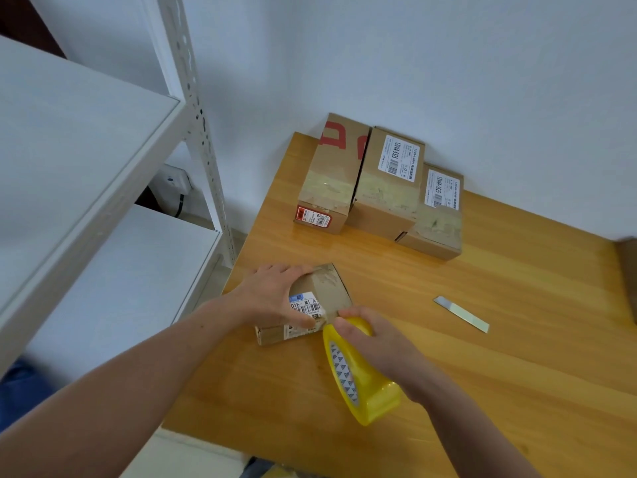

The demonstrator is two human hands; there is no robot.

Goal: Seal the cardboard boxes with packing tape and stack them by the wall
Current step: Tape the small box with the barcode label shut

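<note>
1. Closest in, on the left: the left hand [272, 294] is clamped over the small brown cardboard box [331, 288], fingers over its far edge and thumb on the barcode label. It's holding the box down at the near-left of the orange-brown wooden table [517, 374].
2. The box looks light and fairly stiff, and I'd guess it slides on that glossy wood, so hold it by the sides and press down. Its long axis seems to run away from the person, angled a bit right.
3. The right hand [375, 336] grips the translucent yellow packing tape roll [362, 384], which touches the box's near-right corner.
4. The three taped brown cardboard boxes [379, 188] sit by the white wall [448, 81].
5. A flat silver metal blade [460, 313] lies well apart.
</note>
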